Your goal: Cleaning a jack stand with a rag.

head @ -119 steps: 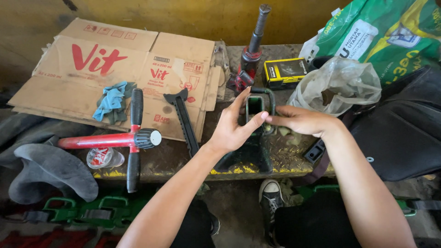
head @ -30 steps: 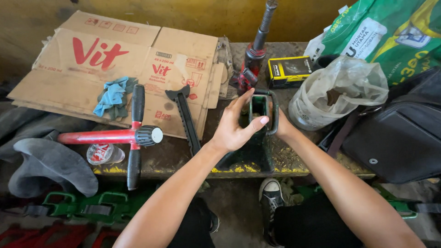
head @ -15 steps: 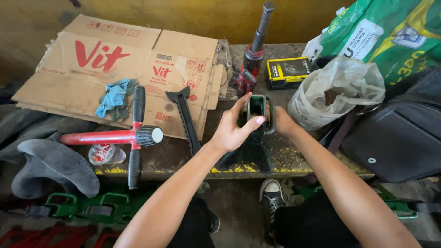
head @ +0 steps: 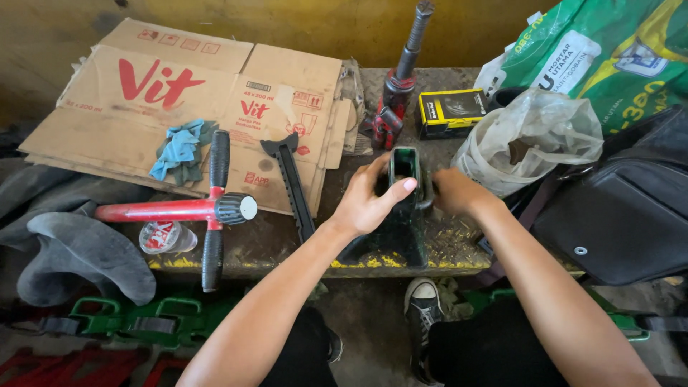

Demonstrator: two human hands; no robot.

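Both hands gripping dark green stand (head: 403, 215), left hand (head: 373, 201) now higher, right hand (head: 455, 192) shifted behind it

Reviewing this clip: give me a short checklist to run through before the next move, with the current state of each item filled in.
1. Left hand gripping the dark green hollow metal stand: ok.
2. Right hand on the stand's other side: ok.
3. Stand's base resting on the worn bench edge: ok, though close to the edge.
4. Black notched bar lying apart from the left hand: ok.
5. Inside of the stand's top opening: cannot tell.
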